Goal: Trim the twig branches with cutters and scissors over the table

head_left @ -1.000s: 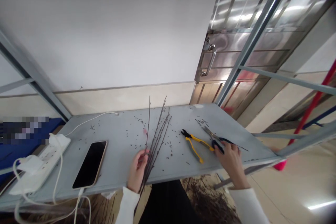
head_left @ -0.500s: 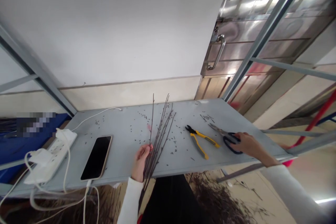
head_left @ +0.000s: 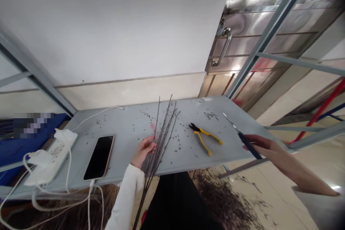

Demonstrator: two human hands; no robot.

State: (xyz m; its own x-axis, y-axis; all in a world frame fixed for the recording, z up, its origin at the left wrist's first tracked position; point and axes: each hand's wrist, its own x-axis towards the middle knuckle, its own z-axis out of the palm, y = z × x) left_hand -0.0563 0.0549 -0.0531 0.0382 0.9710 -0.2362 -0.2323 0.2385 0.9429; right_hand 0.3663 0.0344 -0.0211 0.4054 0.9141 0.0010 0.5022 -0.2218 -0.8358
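My left hand (head_left: pixel 145 150) is closed round one thin stem of a dark, branching twig (head_left: pixel 162 145), which leans over the front edge of the grey shelf (head_left: pixel 126 122). The twig's thicker lower end runs down past the edge. On the right, my right hand (head_left: pixel 262 144) grips a pair of scissors (head_left: pixel 247 143) by the dark blue handles, raised off the shelf and turned edge-on, blades pointing away to the left. Between the hands lie cutting pliers (head_left: pixel 206 138) with yellow-and-grey handles, their jaws spread a little.
A phone (head_left: pixel 99 157) and a white power strip (head_left: pixel 55 156) with cables lie at the left. Small dark bits (head_left: pixel 147 115) are scattered over the shelf. A heap of twigs (head_left: pixel 223 201) is on the floor. Metal posts (head_left: pixel 272 34) frame the shelf's sides.
My right hand has lifted the scissors off the shelf and turned them edge-on. My left hand has shifted slightly up the twig, and the view has moved a little.
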